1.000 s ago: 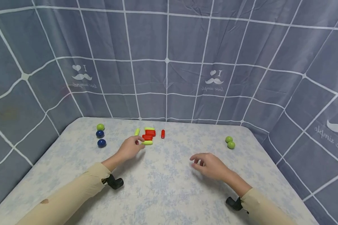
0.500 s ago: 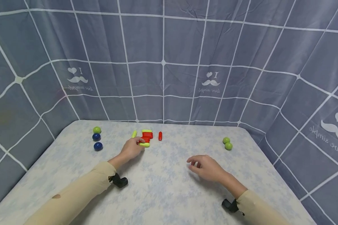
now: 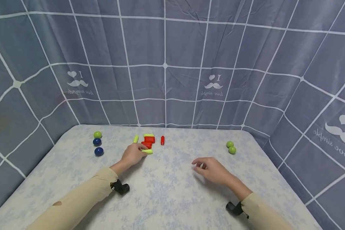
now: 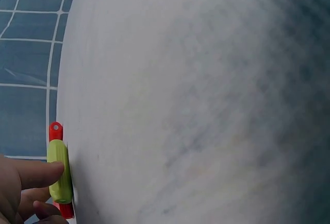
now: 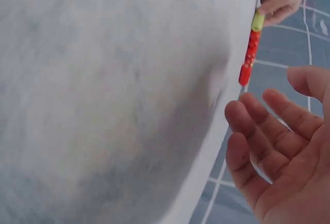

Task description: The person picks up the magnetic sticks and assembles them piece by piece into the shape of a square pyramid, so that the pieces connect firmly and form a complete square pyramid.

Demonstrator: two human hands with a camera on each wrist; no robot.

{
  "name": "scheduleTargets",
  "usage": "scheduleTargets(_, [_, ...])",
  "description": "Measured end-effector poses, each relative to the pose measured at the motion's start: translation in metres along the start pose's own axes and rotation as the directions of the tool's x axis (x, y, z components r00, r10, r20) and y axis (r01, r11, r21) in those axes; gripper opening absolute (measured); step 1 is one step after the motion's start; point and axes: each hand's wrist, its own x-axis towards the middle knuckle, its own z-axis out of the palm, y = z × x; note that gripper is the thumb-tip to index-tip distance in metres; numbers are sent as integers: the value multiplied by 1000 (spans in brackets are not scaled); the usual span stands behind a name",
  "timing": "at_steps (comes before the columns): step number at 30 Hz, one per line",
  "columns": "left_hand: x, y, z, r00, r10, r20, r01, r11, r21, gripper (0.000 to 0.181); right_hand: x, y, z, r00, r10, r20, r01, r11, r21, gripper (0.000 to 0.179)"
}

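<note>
My left hand is at the small group of capsule-shaped pieces, its thumb and fingers pinching the nearest yellow-green piece. In the left wrist view the thumb lies across this yellow-green piece, with a red piece showing beyond it. Two red pieces lie side by side just behind, and another yellow-green piece lies past them. One more yellow-green piece is slanted to their left. A single red piece lies apart on the right. My right hand hovers, fingers loosely bent, holding nothing.
Two green balls sit at the right of the cloth-covered table. On the left, a green ball and two dark blue balls form a row. A grey-blue gridded curtain encloses the back and sides.
My left hand has come down to the nearest yellow-green piece, and its thumb and fingers have closed on it. The right hand stays nearly in place. The head view has shifted slightly.
</note>
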Motion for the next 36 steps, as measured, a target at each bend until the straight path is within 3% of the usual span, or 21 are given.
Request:
scheduleTargets(5, [-2, 3, -1, 999, 16, 36, -17, 1000, 17, 26, 4, 12, -9, 999, 42, -32, -36, 987, 156, 29])
scheduleTargets(9, [-5, 6, 0, 997, 32, 74, -33, 999, 15, 24, 3, 22, -18, 991, 112, -78, -86, 956, 279, 31])
scheduleTargets(16, [-14, 7, 5, 991, 53, 123, -51, 999, -20, 19, 1, 41, -27, 953, 278, -120, -195, 866, 460, 36])
scheduleTargets(20, [-19, 7, 8, 992, 61, 114, -59, 998, -19, 19, 0, 49, -34, 931, 334, -149, -211, 823, 527, 39])
scheduleTargets(22, [-21, 8, 10, 992, 68, 102, -66, 998, -18, 18, 0, 52, -40, 919, 363, -152, -215, 788, 577, 39])
scheduleTargets(25, [-24, 10, 13, 992, 72, 99, -71, 997, -18, 16, -4, 62, -46, 899, 403, -172, -221, 755, 617, 41])
scheduleTargets(31, [-29, 17, 15, 991, 67, 113, -64, 998, -24, 15, -8, 81, -54, 860, 472, -192, -254, 724, 641, 44])
scheduleTargets(36, [-32, 20, 15, 990, 68, 123, -63, 997, -49, 15, -9, 89, -60, 851, 488, -192, -251, 701, 667, 46])
